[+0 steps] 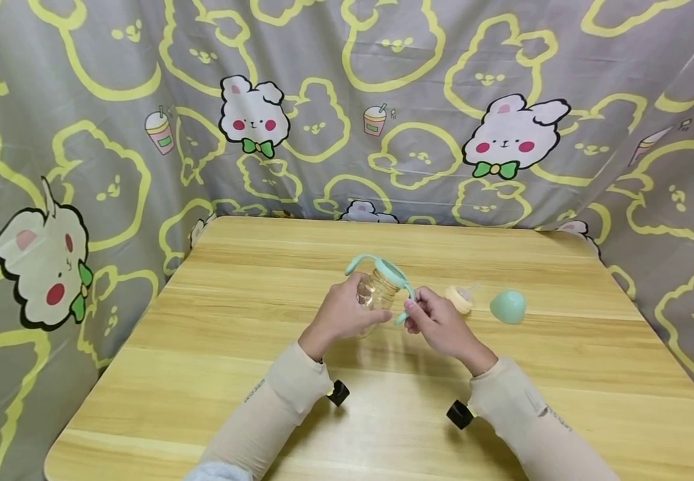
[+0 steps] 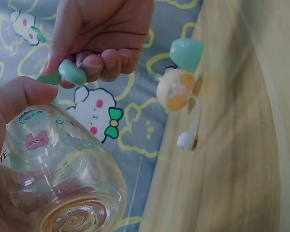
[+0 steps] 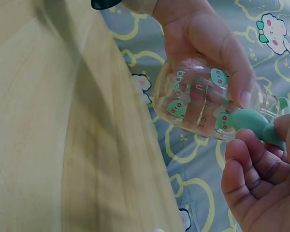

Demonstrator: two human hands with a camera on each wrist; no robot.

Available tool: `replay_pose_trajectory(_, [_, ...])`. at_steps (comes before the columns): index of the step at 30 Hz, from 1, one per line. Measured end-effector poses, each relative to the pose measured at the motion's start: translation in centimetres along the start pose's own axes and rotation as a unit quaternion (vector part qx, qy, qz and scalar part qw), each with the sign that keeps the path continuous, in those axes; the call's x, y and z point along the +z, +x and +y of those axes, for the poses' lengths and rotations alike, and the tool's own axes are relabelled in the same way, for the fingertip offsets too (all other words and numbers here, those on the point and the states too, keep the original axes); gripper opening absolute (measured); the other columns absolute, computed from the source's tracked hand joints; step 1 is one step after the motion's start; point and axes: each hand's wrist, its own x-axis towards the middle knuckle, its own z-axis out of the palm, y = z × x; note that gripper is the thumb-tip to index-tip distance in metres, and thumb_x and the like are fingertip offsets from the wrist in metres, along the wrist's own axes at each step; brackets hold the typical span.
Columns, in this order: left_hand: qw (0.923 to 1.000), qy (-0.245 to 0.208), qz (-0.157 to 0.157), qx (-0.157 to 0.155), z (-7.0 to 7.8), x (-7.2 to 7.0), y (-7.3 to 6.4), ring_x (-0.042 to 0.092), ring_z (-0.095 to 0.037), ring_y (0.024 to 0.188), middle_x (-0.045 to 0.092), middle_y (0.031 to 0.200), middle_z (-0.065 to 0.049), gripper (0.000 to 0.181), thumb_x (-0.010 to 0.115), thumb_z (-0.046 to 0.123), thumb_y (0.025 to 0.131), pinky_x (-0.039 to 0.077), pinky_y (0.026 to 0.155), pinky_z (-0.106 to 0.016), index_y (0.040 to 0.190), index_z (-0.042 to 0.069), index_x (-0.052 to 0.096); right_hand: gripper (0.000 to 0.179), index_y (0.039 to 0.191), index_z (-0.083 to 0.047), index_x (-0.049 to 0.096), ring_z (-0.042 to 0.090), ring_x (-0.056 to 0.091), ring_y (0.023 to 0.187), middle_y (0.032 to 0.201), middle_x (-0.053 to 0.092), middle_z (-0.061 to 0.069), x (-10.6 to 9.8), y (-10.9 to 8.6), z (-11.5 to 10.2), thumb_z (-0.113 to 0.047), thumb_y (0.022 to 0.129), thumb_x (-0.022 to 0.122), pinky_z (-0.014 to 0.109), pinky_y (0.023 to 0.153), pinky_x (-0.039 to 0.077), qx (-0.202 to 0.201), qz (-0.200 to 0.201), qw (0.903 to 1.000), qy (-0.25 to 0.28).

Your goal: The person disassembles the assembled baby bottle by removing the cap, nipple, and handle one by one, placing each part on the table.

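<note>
My left hand (image 1: 343,308) grips a clear baby bottle (image 3: 193,99) with printed green and pink faces, tilted above the table. A mint green ring with two curved handles (image 1: 390,272) sits at the bottle's neck. My right hand (image 1: 439,321) pinches one of those handles (image 3: 253,121) between thumb and fingers. In the left wrist view the bottle's amber-tinted base (image 2: 77,217) faces the camera. Right of my right hand lies a pale yellow collar with a nipple and a straw (image 2: 176,89). A mint green dome cap (image 1: 507,306) stands beside it.
The wooden table (image 1: 202,374) reaches back to a grey curtain (image 1: 322,53) with rabbit prints, which also hangs at both sides. Black wrist-worn devices (image 1: 338,393) stick out beneath the beige sleeves (image 1: 289,387).
</note>
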Motion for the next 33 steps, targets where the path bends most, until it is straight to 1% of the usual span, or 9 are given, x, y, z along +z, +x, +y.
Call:
replay_pose_trajectory(3, [1.0,-0.004,0.005,0.003,-0.2,-0.2,-0.2,0.063,-0.023,0.087,0.062,0.113,-0.016,0.077,0.079,0.043,0.072,0.054,0.06,-0.03,0.133,0.009,0.047,0.018,0.095,0.001,0.053,0.017,0.062,0.066,0.075,0.062,0.005,0.1,0.3,-0.2,-0.014,0.103,0.046,0.031,0.062,0.055,0.007,0.001,1.0,0.001])
replay_pose_trajectory(6, [0.9999,-0.006,0.007,0.003,-0.3,-0.3,-0.2,0.062,-0.023,0.087,0.061,0.113,-0.016,0.076,0.079,0.044,0.072,0.053,0.059,-0.029,0.132,0.01,0.048,0.016,0.096,0.002,0.053,0.019,0.062,0.066,0.076,0.062,0.009,0.1,0.5,-0.2,-0.011,0.102,0.046,0.03,0.062,0.055,0.019,0.007,0.9998,-0.007])
replay_pose_trajectory(10, [0.9999,-0.005,0.009,-0.002,-0.5,-0.4,-0.3,0.062,-0.023,0.088,0.061,0.114,-0.015,0.077,0.079,0.045,0.072,0.053,0.06,-0.029,0.133,0.011,0.047,0.014,0.096,0.006,0.053,0.026,0.063,0.067,0.078,0.063,0.018,0.0,0.8,0.0,-0.005,0.102,0.045,0.034,0.063,0.056,0.022,0.008,0.9996,-0.019])
replay_pose_trajectory(12, [0.9999,-0.002,0.013,-0.005,-0.5,-0.5,-0.3,0.062,-0.024,0.09,0.061,0.114,-0.014,0.079,0.079,0.045,0.072,0.054,0.061,-0.029,0.135,0.011,0.046,0.014,0.096,0.006,0.053,0.027,0.063,0.068,0.079,0.063,0.019,-0.1,0.9,0.2,-0.005,0.102,0.046,0.037,0.063,0.056,0.02,0.007,0.9996,-0.02])
replay_pose_trajectory(17, [0.9997,0.008,0.022,-0.006,-0.8,-0.8,-0.4,0.062,-0.025,0.099,0.062,0.115,-0.013,0.083,0.079,0.046,0.072,0.054,0.068,-0.03,0.138,0.009,0.044,0.016,0.097,0.003,0.055,0.024,0.063,0.068,0.078,0.064,0.012,-0.4,1.3,0.9,-0.012,0.101,0.049,0.033,0.063,0.055,0.01,0.008,0.9996,-0.024])
replay_pose_trajectory(22, [0.9996,0.007,0.027,-0.005,-0.9,-1.0,-0.4,0.061,-0.024,0.102,0.062,0.115,-0.013,0.085,0.079,0.049,0.072,0.053,0.075,-0.033,0.137,0.007,0.044,0.017,0.093,-0.001,0.057,0.032,0.064,0.072,0.079,0.064,0.015,-0.6,2.0,2.1,-0.016,0.101,0.052,0.029,0.064,0.054,0.0,0.008,0.999,-0.044])
replay_pose_trajectory(25, [0.9995,0.004,0.03,-0.005,-0.8,-1.1,-0.4,0.061,-0.025,0.103,0.062,0.115,-0.014,0.086,0.08,0.05,0.072,0.054,0.076,-0.035,0.137,0.006,0.044,0.018,0.092,-0.003,0.057,0.033,0.063,0.071,0.079,0.063,0.016,-0.5,2.6,2.8,-0.017,0.101,0.052,0.028,0.062,0.053,0.002,0.004,0.9982,-0.06])
replay_pose_trajectory(28, [0.9994,0.004,0.035,-0.006,-0.8,-1.3,-0.5,0.061,-0.025,0.103,0.062,0.115,-0.014,0.087,0.08,0.05,0.072,0.053,0.077,-0.036,0.138,0.005,0.044,0.018,0.092,-0.003,0.056,0.031,0.062,0.068,0.077,0.063,0.016,-0.4,3.1,3.4,-0.018,0.101,0.052,0.028,0.058,0.05,0.007,-0.002,0.9976,-0.068])
replay_pose_trajectory(33, [0.9985,0.0,0.055,-0.004,-1.0,-1.7,-0.7,0.061,-0.024,0.101,0.063,0.113,-0.013,0.086,0.081,0.049,0.071,0.053,0.078,-0.037,0.136,0.006,0.046,0.019,0.093,-0.004,0.057,0.019,0.057,0.064,0.076,0.063,0.014,-0.2,3.8,4.0,-0.02,0.101,0.052,0.028,0.057,0.047,0.021,-0.012,0.9963,-0.083])
